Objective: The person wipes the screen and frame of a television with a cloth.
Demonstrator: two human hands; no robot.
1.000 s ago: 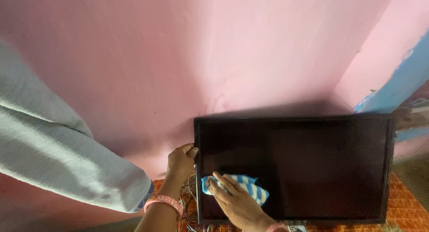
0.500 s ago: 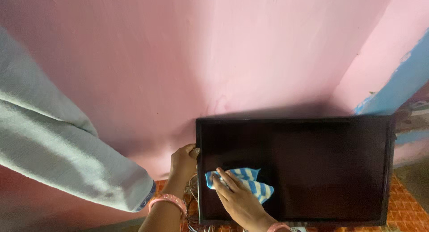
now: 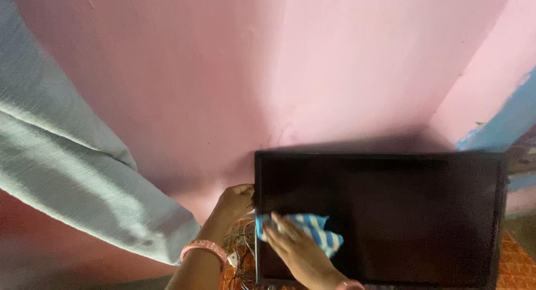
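Landmark: flat dark screen (image 3: pixel 385 217), black frame, standing upright against the pink wall.

1. Right hand (image 3: pixel 296 251). Nearest the camera, entering from the lower edge. Lies flat on the lower left part of the screen, fingers spread and pressing the cloth to the glass; a pink band shows at the wrist.
2. Cloth (image 3: pixel 310 231). Blue and white striped, crumpled, pinned between the right hand and the screen, its free end trailing toward the screen's middle.
3. Left hand (image 3: pixel 237 200). Curled around the screen's left edge, at about mid-height, gripping the frame; a pink bangle (image 3: pixel 204 249) sits on the wrist below it.
4. Wires (image 3: pixel 243 253). A loose tangle below the screen's lower left corner, over an orange patterned surface (image 3: pixel 516 265) that also shows at the lower right corner.
5. Pale grey-green fabric (image 3: pixel 67 173). Hangs well to the left of the screen, filling the left side of the view.
6. Pink wall (image 3: pixel 251 72). Behind and above the screen; a blue painted strip (image 3: pixel 502 122) lies beyond the screen's upper right corner.

Step in hand, as judged: wiping the screen, with only the lower left area under the cloth. The next move calls for steady flat pressure while sweeping the cloth toward the right side, with the left hand bracing the frame so that the screen does not tip.
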